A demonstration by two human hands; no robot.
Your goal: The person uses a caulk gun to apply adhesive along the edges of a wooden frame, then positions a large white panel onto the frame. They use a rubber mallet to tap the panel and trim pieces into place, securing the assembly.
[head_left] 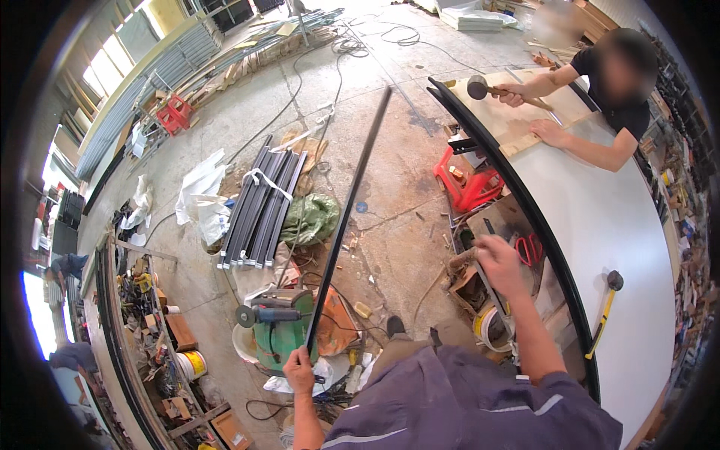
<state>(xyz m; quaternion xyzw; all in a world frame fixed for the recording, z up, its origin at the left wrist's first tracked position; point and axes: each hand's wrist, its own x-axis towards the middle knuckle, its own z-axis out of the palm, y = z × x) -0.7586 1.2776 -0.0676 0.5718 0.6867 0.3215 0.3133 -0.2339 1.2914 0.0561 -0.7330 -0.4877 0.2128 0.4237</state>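
Note:
A long, thin black metal profile [351, 195] slants up and away from me over the concrete floor. My left hand [299, 369] is closed around its near end. To the right, my right hand [500, 264] is raised with curled fingers beside the near edge of the white worktable [626, 247]. Whether anything sits in those fingers is hidden. Just left of them shows a brownish, rounded thing [460, 259] whose kind I cannot make out. Black edging [536, 214] runs along the table's near side. On the table lies a mallet [604, 311] with a dark head and yellow handle.
Across the table a co-worker grips a mallet [478, 88]. An angle grinder [268, 314] rests on a green stand at my left. Beyond lies a tied bundle of dark profiles [262, 206]. A red stool [472, 184] stands by the table; cables [296, 75] trail over the floor.

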